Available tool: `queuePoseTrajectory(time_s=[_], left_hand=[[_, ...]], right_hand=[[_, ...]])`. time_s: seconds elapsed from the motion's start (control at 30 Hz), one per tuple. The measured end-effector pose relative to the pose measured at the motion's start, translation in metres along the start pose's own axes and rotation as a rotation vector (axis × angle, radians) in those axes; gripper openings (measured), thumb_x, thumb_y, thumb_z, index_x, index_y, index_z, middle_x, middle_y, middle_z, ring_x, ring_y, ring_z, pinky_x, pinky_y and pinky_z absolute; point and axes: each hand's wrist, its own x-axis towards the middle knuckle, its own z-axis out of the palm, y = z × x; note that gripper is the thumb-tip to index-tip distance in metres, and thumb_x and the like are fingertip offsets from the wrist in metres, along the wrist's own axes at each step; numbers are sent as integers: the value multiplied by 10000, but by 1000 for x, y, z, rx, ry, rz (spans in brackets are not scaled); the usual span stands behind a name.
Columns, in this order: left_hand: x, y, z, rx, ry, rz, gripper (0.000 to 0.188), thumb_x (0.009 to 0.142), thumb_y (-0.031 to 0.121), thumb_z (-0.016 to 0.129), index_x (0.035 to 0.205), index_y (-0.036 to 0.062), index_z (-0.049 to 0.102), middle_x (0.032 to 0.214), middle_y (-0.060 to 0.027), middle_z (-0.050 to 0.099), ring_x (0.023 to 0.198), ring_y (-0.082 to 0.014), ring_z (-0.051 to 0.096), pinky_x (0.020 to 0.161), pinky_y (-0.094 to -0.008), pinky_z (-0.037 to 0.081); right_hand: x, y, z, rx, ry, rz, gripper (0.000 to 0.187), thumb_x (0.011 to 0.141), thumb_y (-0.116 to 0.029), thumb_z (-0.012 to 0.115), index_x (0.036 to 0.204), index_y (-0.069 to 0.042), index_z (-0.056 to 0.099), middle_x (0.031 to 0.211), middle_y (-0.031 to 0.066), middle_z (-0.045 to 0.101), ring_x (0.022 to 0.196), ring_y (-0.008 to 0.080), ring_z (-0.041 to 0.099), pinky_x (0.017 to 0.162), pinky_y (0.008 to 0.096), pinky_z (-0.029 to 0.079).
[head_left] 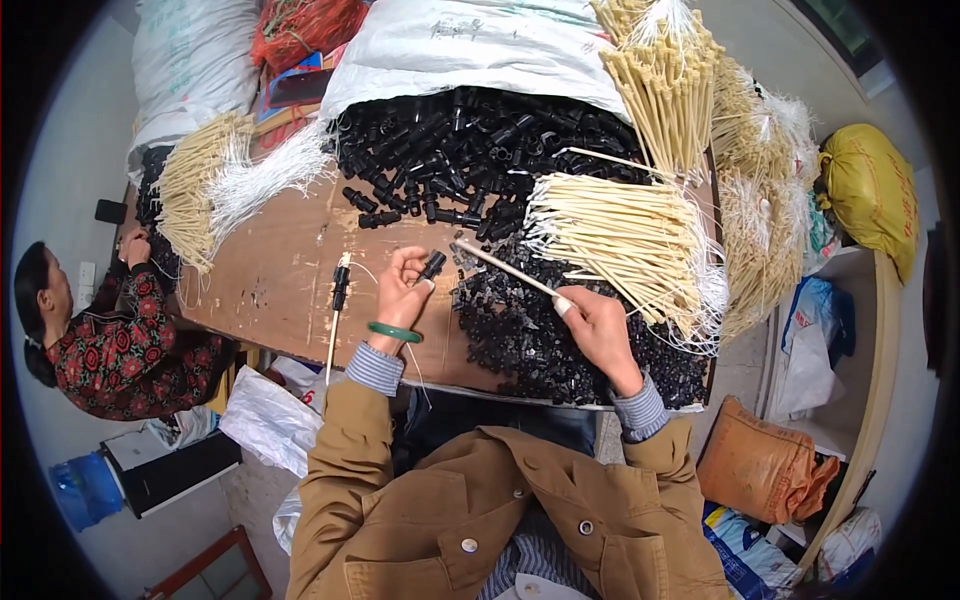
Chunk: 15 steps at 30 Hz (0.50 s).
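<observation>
Holding a black tubular fitting (433, 265) above the tabletop (270, 265), the L hand (398, 298) has thumb and fingertips closed on it; the R hand (600, 332) has thumb and fingers clamped on the near end of a pale stick (508, 270), far tip angled up-left over the edge of the small black parts (520, 335), near the fitting. Handling (est.): fitting prob. light, rigid plastic, smooth, poss. slippery; best held round mid-body w/ ends clear. Stick prob. v. light, stiff lengthwise, may bend or snap under side load; best pinched nr. one end, pushed or pulled in line only. Not verified: fitting's lower end (behind L thumb), stick's near end (inside R grip), any bore (too small to tell), R lower fingers (partly hidden), tip-to-fitting contact.
</observation>
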Motion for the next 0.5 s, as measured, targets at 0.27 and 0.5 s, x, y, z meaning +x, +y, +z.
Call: queuePoseTrajectory(time_s=[0.27, 0.5], left_hand=[[-8, 21, 11, -302, -109, -117, 444, 721, -165, 451, 1119, 4, 553, 965, -84, 622, 805, -119, 583, 713, -189, 481], [-5, 12, 2, -300, -228, -84, 443, 749, -129, 486, 1151, 45, 552, 967, -60, 624, 844, -122, 581, 758, -225, 479]], right_hand=[[-19, -4, 5, 381, -13, 127, 183, 880, -90, 604, 996, 34, 671, 778, 49, 678, 591, 123, 519, 548, 248, 410], [-24, -9, -2, 353, 12, 90, 187, 882, -92, 605, 996, 37, 675, 818, 69, 693, 585, 134, 524, 554, 250, 422]])
